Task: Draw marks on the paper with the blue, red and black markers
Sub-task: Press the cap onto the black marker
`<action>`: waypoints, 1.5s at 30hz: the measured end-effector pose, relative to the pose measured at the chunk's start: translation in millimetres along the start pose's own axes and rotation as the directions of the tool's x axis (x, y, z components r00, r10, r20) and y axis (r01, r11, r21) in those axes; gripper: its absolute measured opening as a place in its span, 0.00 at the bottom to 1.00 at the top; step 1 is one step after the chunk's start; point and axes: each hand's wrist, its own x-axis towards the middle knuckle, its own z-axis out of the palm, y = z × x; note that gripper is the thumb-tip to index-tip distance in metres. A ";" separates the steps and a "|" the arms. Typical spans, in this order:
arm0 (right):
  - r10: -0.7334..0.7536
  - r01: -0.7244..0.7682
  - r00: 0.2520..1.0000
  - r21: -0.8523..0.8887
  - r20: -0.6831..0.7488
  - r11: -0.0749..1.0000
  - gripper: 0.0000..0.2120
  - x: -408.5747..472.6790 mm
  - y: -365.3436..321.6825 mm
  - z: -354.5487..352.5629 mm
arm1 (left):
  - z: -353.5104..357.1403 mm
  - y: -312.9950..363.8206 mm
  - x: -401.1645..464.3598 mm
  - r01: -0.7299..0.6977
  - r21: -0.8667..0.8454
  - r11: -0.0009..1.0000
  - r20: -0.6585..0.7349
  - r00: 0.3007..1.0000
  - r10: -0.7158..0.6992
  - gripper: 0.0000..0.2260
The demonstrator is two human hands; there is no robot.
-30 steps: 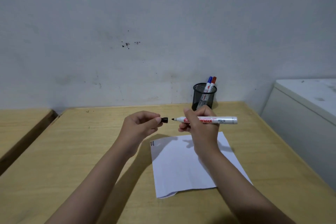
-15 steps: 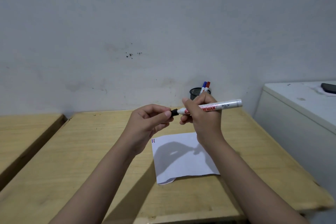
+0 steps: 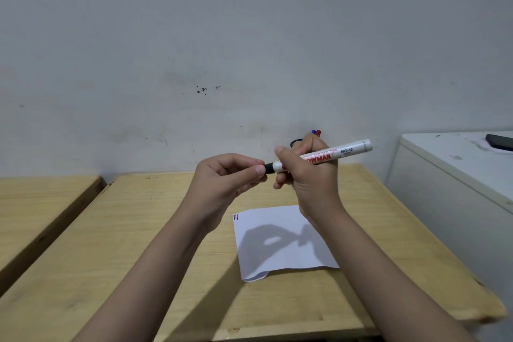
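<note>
— Both hands met above the paper [image 3: 283, 241]? 
— Yes: right hand [image 3: 311, 175] clenched the black marker [image 3: 333, 154], barrel pointing left; left hand [image 3: 230, 178] pinched its cap [image 3: 268, 168] at that tip.

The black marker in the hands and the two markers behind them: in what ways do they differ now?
The black marker is held nearly level by the right hand, while the left hand pinches its cap end; the blue and red markers stand untouched in a holder. The black marker shows almost whole; of those two only the coloured tips show behind the right hand. All three are off the paper.
</note>
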 end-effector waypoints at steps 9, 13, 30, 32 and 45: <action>0.130 -0.127 0.989 -0.051 0.073 0.991 0.16 8.6 8.6 -1.3 | 2.7 -10.3 -0.4 0.029 -0.097 0.995 -0.082 0.996 -0.037 0.02; 0.497 -0.414 0.855 -0.382 0.149 0.826 0.25 19.1 2.9 -13.1 | -2.0 -15.4 11.0 -0.002 0.012 1.000 -0.269 0.963 0.006 0.03; -0.300 0.593 0.806 -0.692 0.511 0.412 0.18 90.2 48.4 -72.0 | 29.3 -39.7 100.5 -0.179 0.489 0.853 -0.134 0.952 0.277 0.03; -0.342 0.550 0.834 -0.703 0.433 0.451 0.21 108.5 49.5 -83.2 | 35.5 -52.8 118.5 -0.198 0.481 0.854 -0.143 0.943 0.299 0.06; -0.383 0.169 0.916 -0.744 -0.125 0.646 0.14 220.3 92.8 -133.8 | 49.2 -163.3 230.9 -0.125 0.732 0.670 -0.055 0.969 0.241 0.15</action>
